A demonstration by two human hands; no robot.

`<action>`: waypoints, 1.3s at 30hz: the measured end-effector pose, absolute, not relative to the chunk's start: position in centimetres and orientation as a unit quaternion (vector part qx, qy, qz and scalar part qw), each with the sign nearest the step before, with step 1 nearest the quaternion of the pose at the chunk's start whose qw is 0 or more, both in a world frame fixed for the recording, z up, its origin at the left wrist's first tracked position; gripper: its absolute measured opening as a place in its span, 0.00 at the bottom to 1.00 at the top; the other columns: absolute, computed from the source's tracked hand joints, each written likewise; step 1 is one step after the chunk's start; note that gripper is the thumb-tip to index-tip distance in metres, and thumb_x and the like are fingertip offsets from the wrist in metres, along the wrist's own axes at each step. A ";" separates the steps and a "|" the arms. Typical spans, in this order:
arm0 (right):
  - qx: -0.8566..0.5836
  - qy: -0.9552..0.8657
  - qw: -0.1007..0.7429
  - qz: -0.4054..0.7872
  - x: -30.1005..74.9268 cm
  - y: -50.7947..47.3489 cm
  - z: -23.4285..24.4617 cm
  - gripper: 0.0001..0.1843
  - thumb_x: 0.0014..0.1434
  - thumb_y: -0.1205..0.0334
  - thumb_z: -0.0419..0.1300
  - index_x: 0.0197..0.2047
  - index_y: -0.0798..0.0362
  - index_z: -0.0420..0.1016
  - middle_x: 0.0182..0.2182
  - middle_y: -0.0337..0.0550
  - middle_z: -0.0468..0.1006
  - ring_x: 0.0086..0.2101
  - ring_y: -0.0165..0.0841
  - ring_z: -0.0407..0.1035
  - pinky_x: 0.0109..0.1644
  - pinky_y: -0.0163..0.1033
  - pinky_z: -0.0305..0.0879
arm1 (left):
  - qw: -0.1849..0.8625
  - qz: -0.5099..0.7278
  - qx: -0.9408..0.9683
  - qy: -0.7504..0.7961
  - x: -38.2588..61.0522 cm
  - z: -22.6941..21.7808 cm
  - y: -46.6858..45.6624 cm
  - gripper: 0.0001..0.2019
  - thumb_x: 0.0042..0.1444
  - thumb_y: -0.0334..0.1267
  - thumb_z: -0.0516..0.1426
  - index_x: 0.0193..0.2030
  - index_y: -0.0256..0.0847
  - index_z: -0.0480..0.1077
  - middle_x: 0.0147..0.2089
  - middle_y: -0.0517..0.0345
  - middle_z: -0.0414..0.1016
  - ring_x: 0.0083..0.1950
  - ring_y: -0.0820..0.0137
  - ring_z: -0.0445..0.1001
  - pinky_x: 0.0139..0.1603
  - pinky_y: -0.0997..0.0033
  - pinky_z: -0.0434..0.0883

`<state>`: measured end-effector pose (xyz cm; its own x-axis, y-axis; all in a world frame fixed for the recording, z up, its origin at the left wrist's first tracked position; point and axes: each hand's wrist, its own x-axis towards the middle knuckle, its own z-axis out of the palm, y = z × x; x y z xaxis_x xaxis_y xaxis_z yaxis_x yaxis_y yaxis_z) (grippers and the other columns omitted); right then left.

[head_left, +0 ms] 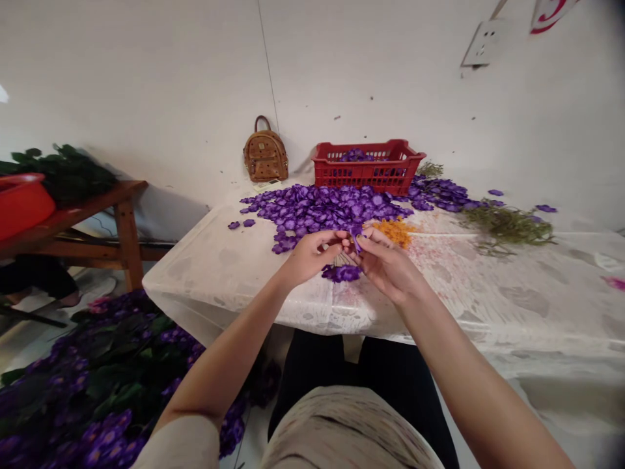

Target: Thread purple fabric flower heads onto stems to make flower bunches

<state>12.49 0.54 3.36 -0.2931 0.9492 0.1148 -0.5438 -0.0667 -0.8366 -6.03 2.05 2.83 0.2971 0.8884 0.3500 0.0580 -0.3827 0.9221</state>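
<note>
Above the front part of the table, my right hand [389, 262] pinches a purple artificial flower [357, 234] between thumb and fingers. My left hand [316, 254] is closed with its fingertips close against the right ones; whatever it pinches is too small to make out. Just under both hands lies a small cluster of purple flowers [343, 273] with thin pale stems. Behind them spreads a large heap of loose purple flower pieces [336, 205]. Small orange-yellow pieces [394, 230] are piled just beyond my right hand.
A red plastic basket [368, 172] with purple pieces stands against the wall, a brown backpack [266, 156] left of it. Green stems [510, 225] lie to the right on the covered table [527, 299]. Finished-looking purple flower bunches [107, 384] fill the floor at left, near a wooden bench [124, 215].
</note>
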 end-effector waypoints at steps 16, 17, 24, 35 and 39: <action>-0.358 -0.536 0.622 0.445 11.5 0.1 1.6 0.13 0.61 0.51 0.69 0.32 0.46 0.72 0.29 0.35 0.67 0.31 0.32 0.61 0.38 0.39 0.60 | 0.402 0.593 0.589 0.373 -4.4 1.5 0.2 0.07 0.58 0.40 0.66 0.37 0.40 0.82 0.37 0.53 0.84 0.38 0.67 0.80 0.43 0.69 0.74; -0.363 -0.546 0.616 0.437 11.4 0.1 1.4 0.13 0.62 0.51 0.68 0.32 0.46 0.71 0.28 0.36 0.67 0.31 0.32 0.61 0.38 0.39 0.59 | 0.406 0.597 0.582 0.374 -4.4 1.4 0.0 0.07 0.58 0.41 0.66 0.37 0.40 0.82 0.37 0.53 0.84 0.38 0.67 0.79 0.43 0.69 0.74; -0.379 -0.582 0.593 0.406 9.9 -0.1 1.1 0.16 0.63 0.49 0.67 0.31 0.47 0.70 0.27 0.35 0.68 0.29 0.33 0.61 0.35 0.40 0.56 | 0.346 0.602 0.592 0.409 -5.3 0.9 -0.8 0.07 0.60 0.41 0.65 0.39 0.42 0.83 0.38 0.55 0.84 0.38 0.68 0.78 0.42 0.69 0.72; -0.397 -0.593 0.585 0.385 10.0 -0.5 1.7 0.19 0.64 0.47 0.66 0.30 0.48 0.67 0.24 0.34 0.67 0.27 0.31 0.61 0.33 0.39 0.56 | 0.245 0.595 0.634 0.428 -4.9 2.6 -1.9 0.04 0.61 0.36 0.64 0.38 0.43 0.83 0.35 0.57 0.82 0.34 0.70 0.73 0.37 0.70 0.68; -0.389 -0.593 0.582 0.397 10.3 -0.5 1.5 0.18 0.64 0.50 0.65 0.29 0.48 0.65 0.24 0.34 0.67 0.27 0.30 0.61 0.32 0.39 0.56 | 0.248 0.589 0.641 0.424 -4.8 2.4 -1.8 0.05 0.62 0.36 0.63 0.39 0.44 0.83 0.36 0.56 0.82 0.36 0.69 0.75 0.38 0.69 0.69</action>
<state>10.25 -0.51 1.55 -0.0196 0.9237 0.3826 -0.0011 0.3826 -0.9239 -4.82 -1.79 2.42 -0.0540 0.8366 0.5451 0.2516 -0.5169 0.8182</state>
